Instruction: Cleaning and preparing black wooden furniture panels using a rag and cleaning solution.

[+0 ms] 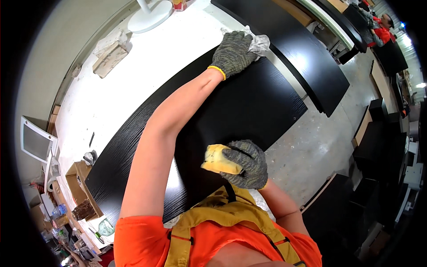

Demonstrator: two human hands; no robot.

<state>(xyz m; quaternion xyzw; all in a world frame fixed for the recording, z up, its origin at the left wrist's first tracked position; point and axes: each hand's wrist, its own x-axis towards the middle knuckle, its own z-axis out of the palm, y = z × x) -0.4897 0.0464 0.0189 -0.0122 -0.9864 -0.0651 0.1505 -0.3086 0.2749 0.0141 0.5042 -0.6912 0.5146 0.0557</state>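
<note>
Tabletop (133, 84): white, long, carries the work; a small block and a lamp base sit near its far edge, boxes and clutter at the near left end.
Black panel (249, 107): large, wood-grained, lies flat along the tabletop, its right end overhanging the concrete floor. Surface reads evenly dark; no dust or smears can be made out, so how much has been wiped cannot be told.
Second black panel (302, 53): lies beyond the first, apart from it, with no hand on it.
Left hand (232, 54): gloved, arm stretched out, fingers closed over a white rag (258, 42) pressed at the panel's far edge.
Right hand (247, 163): gloved, curled around a yellow sponge (218, 160), held over the near edge close to the body.
Progress, as judged: wiping sits at the far edge; the sponge is idle.
</note>
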